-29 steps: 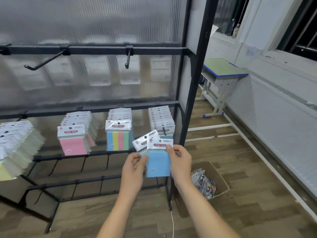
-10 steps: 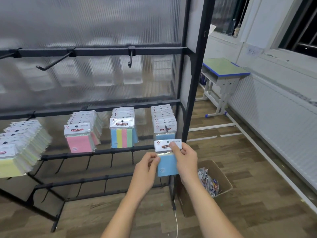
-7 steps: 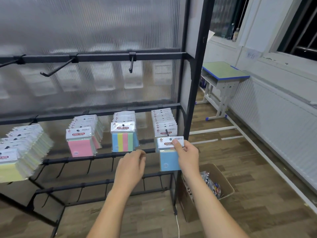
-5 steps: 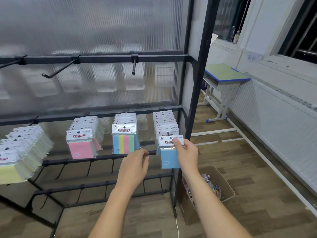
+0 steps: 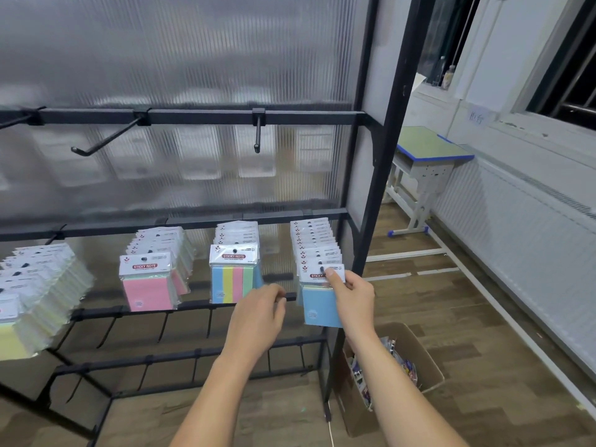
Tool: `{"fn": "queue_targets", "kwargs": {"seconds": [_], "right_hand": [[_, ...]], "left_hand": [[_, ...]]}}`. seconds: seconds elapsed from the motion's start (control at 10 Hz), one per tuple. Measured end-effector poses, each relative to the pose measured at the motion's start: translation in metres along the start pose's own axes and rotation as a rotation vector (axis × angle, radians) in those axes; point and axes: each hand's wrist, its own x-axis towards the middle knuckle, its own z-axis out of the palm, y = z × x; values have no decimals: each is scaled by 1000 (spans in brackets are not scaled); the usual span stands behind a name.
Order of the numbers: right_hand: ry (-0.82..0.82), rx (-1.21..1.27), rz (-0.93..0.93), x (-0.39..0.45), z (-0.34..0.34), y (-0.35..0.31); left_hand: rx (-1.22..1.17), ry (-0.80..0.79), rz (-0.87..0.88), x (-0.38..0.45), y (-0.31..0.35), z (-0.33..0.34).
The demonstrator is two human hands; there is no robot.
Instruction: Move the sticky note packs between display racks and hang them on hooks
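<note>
My right hand point(image 5: 353, 293) pinches the white header card of a blue sticky note pack point(image 5: 317, 306), thumb on its front. The pack's hole sits on the tip of the rightmost hook, in front of a row of hung blue packs point(image 5: 314, 245). My left hand point(image 5: 258, 312) hovers just left of it with curled fingers and holds nothing. Further left on the same rail hang a multicolour row point(image 5: 233, 275), a pink row point(image 5: 148, 285) and a yellow row point(image 5: 29, 301).
The black display rack point(image 5: 383, 201) has two bare hooks point(image 5: 106, 141) on its upper rail and short bare hooks on the lower rails. A cardboard box point(image 5: 422, 369) with small items stands on the wood floor by the rack's foot. A small desk point(image 5: 429, 153) is at the wall.
Both hands held two blue packs at first. The left hand let go and drew left, while the right hand raised one pack onto the rightmost hook.
</note>
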Motion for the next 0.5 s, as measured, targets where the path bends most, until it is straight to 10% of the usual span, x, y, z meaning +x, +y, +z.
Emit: {"fn": "queue_targets", "kwargs": {"seconds": [0.5], "right_hand": [[199,-198,-167,7,6,6]], "left_hand": [[43,-47,-14,3,9,-12]]}}
